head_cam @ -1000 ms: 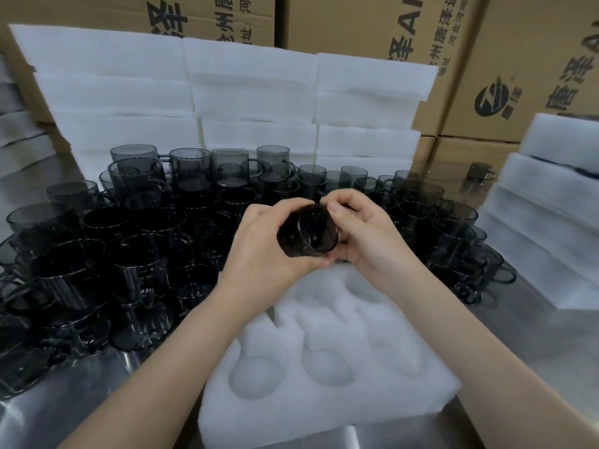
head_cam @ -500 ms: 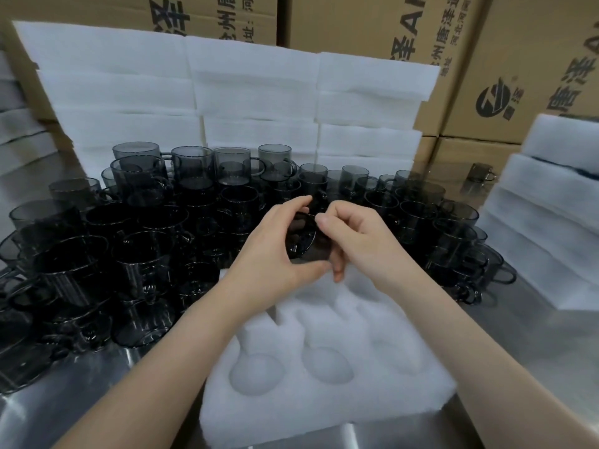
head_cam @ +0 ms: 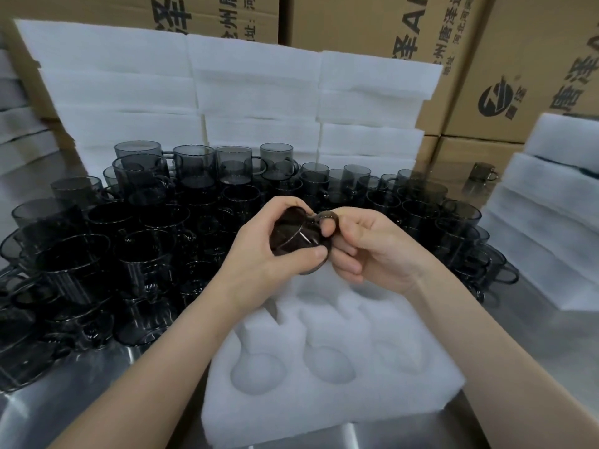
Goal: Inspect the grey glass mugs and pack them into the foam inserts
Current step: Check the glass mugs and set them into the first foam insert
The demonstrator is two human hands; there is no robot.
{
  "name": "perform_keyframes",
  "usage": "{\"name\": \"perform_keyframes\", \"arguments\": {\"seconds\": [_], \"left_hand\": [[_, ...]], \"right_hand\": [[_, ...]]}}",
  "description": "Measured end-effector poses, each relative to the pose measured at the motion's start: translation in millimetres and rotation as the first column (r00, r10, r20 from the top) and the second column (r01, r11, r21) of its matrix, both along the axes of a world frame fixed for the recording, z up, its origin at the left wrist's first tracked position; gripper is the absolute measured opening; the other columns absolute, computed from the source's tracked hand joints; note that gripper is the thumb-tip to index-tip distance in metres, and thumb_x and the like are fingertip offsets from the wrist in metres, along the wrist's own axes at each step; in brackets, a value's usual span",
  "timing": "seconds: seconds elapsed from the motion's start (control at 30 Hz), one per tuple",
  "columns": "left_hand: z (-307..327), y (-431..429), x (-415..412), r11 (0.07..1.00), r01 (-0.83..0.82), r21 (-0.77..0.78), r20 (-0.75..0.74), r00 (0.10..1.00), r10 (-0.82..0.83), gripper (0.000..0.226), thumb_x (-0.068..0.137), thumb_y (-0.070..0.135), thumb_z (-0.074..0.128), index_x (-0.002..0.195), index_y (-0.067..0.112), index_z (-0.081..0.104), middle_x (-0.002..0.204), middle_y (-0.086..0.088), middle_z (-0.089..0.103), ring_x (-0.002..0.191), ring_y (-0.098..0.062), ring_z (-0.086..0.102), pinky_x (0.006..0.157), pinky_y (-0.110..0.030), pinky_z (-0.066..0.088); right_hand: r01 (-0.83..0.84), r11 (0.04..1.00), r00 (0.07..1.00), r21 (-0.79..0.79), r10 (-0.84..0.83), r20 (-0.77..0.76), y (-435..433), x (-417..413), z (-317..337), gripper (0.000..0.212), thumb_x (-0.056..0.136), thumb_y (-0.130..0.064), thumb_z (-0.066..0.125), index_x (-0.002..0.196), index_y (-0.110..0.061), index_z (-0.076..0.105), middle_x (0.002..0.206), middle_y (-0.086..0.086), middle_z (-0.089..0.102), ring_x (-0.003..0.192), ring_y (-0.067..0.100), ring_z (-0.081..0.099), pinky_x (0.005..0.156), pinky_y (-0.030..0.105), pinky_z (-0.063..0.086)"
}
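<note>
Tilted for inspection: the left grip (head_cam: 264, 254) cups the grey glass mug (head_cam: 296, 241); the right grip (head_cam: 372, 251) seemingly pinches its handle.

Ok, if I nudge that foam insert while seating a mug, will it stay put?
Probably not: the foam insert looks light and lies on a smooth metal table, so it likely slides. Its soft-looking pockets should cushion the mug.

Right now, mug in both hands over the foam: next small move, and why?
Probably turn the mug upright and lower it into an empty pocket of the foam insert. The left hand grips its body, the right hand holds its handle, it lies tilted above the insert, and the visible pockets hold nothing.
</note>
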State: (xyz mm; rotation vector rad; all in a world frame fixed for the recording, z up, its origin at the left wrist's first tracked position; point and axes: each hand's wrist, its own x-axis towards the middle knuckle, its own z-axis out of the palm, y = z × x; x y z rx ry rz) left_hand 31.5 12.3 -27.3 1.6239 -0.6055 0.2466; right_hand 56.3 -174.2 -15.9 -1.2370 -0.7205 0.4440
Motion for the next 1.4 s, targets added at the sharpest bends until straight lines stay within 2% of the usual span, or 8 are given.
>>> {"name": "perform_keyframes", "arguments": {"seconds": [0.2,0.37,0.5,0.7,0.87,1.07,1.2,1.4], "left_hand": [[2.2,1.8,-2.7,0.992,0.104,-0.070,-0.086,0.990,-0.110,0.047,0.066,0.038,0.069,0.104,0.011,0.059,0.090,0.004,0.060,0.081,-0.007,0.056,0.067,-0.021,0.049],[0.7,-3.8,-2.4,0.994,0.041,0.103,-0.075,0.997,-0.033,0.052,0.062,0.045,0.074,0.103,0.020,0.054,0.096,-0.003,0.064,0.087,-0.020,0.060,0.084,-0.048,0.049],[-2.0,-10.1,0.4,0.917,-0.159,0.366,0.120,0.985,0.123,0.052,0.057,0.047,0.079,0.098,0.039,0.048,0.097,0.015,0.062,0.089,-0.001,0.058,0.081,-0.021,0.046],[-2.2,-5.3,7.8,0.990,-0.134,-0.041,0.068,0.988,0.137,0.062,0.050,0.034,0.083,0.099,0.027,0.046,0.100,0.005,0.056,0.089,-0.004,0.059,0.080,-0.022,0.049],[-4.2,-0.9,9.5,0.977,-0.160,-0.139,0.019,0.986,0.164,0.060,0.047,0.033,0.085,0.096,0.028,0.051,0.090,0.011,0.064,0.089,-0.009,0.065,0.079,-0.030,0.054],[-3.4,-0.6,9.6,0.976,-0.192,0.102,0.052,0.981,0.188,0.066,0.050,0.023,0.092,0.106,0.035,0.060,0.102,0.018,0.068,0.099,-0.002,0.064,0.088,-0.025,0.051],[-5.9,-2.5,8.1,0.964,-0.191,0.185,0.060,0.981,0.183,0.064,0.054,0.014,0.094,0.104,0.041,0.064,0.097,0.022,0.069,0.093,0.004,0.065,0.083,-0.017,0.050],[-4.9,-4.2,7.9,0.966,-0.182,0.182,0.068,0.983,0.172,0.066,0.054,0.016,0.094,0.110,0.035,0.065,0.100,0.019,0.069,0.097,0.000,0.064,0.091,-0.023,0.050]], "right_hand": [[0.111,0.994,0.992,-0.017,-0.109,0.059,3.7,0.6,-2.5,0.021,0.073,-0.040,0.077,0.086,-0.024,0.075,0.050,-0.005,0.040,0.041,0.009,0.042,0.042,0.020,0.040],[0.257,0.966,0.965,-0.009,-0.256,0.055,5.0,1.2,-1.4,0.042,0.063,-0.061,0.078,0.064,-0.020,0.070,0.041,-0.008,0.035,0.038,0.008,0.038,0.040,0.019,0.037],[0.485,0.868,0.873,-0.104,-0.475,0.106,10.1,0.5,0.1,0.059,0.062,-0.072,0.068,0.059,-0.014,0.059,0.044,-0.004,0.050,0.035,0.008,0.040,0.037,0.018,0.037],[0.435,0.900,0.894,0.020,-0.435,0.108,7.4,4.3,-1.2,0.024,0.085,-0.038,0.061,0.102,-0.025,0.072,0.073,0.000,0.055,0.055,0.015,0.052,0.049,0.029,0.047],[0.327,0.939,0.936,-0.107,-0.306,0.174,6.8,2.8,-4.6,0.041,0.087,-0.024,0.061,0.127,-0.025,0.059,0.107,0.009,0.063,0.077,0.023,0.063,0.056,0.032,0.052],[0.399,0.909,0.902,-0.120,-0.366,0.228,6.5,0.0,-1.9,0.036,0.073,-0.014,0.076,0.106,-0.020,0.063,0.097,0.002,0.066,0.061,0.024,0.063,0.047,0.031,0.052],[0.508,0.847,0.839,-0.158,-0.445,0.314,10.5,-1.0,-1.5,0.033,0.064,-0.033,0.082,0.083,-0.025,0.056,0.086,-0.003,0.067,0.049,0.024,0.061,0.038,0.028,0.045],[0.602,0.794,0.779,-0.084,-0.560,0.283,12.5,2.5,-3.1,0.024,0.094,-0.028,0.060,0.073,-0.020,0.053,0.058,0.006,0.062,0.037,0.024,0.054,0.031,0.022,0.036]]}}
